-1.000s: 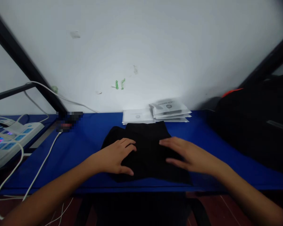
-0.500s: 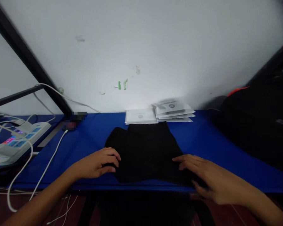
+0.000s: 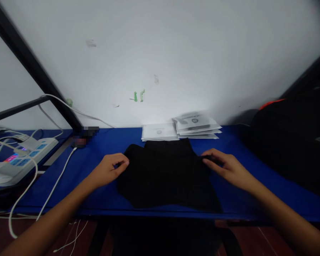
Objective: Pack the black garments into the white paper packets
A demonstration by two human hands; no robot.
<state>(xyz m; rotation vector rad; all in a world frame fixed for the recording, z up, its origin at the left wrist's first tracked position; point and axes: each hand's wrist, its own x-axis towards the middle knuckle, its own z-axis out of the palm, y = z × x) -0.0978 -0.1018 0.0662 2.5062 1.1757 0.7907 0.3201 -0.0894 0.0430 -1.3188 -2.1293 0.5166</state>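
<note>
A black cloth garment (image 3: pixel 162 174) lies spread on the blue table (image 3: pixel 96 199), its near edge close to the table's front; its exact kind is hard to make out in the dark fabric. My left hand (image 3: pixel 112 167) pinches the garment's left edge between thumb and fingers. On the opposite side, my right hand (image 3: pixel 221 165) has closed on the right edge and pulls up a small fold of cloth. Both hands are at about the same height on the garment.
Behind the garment, flat white packets (image 3: pixel 160 132) and a stack of white printed bags (image 3: pixel 196 124) lie by the wall. A large black bundle (image 3: pixel 293 142) fills the right side. At left are a power strip (image 3: pixel 24 160), white cables and a blurred dark device (image 3: pixel 85 137).
Both hands have moved away from me along the garment's sides. From lying loosely on the cloth, they have closed on its edges, and the right edge is now slightly lifted.
</note>
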